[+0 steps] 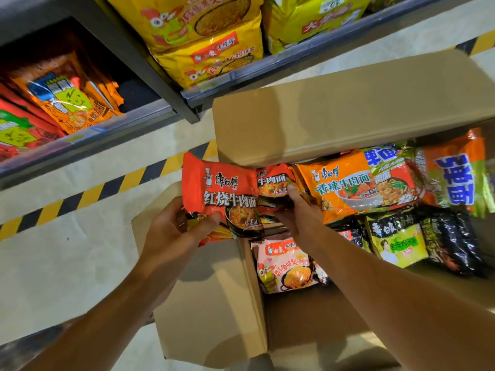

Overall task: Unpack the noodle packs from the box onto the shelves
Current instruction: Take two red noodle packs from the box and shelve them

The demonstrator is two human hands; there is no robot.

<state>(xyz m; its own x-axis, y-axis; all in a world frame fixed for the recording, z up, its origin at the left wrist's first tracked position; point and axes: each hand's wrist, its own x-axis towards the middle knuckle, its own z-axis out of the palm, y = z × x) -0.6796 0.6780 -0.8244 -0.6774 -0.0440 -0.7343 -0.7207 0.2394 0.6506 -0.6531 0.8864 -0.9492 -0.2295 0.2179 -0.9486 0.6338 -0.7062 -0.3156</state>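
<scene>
An open cardboard box stands on the floor with several noodle packs inside. My left hand grips a red noodle pack by its lower edge, held over the box's left flap. My right hand is closed on a second red noodle pack at the box's left inner edge. Beside it lies an orange pack. A pink pack lies below my right forearm. Green and black packs sit further right.
Metal shelves run along the upper left: the lower shelf holds orange and red packs, the upper shelf holds yellow packs. Yellow-black hazard tape marks the pale floor between shelf and box.
</scene>
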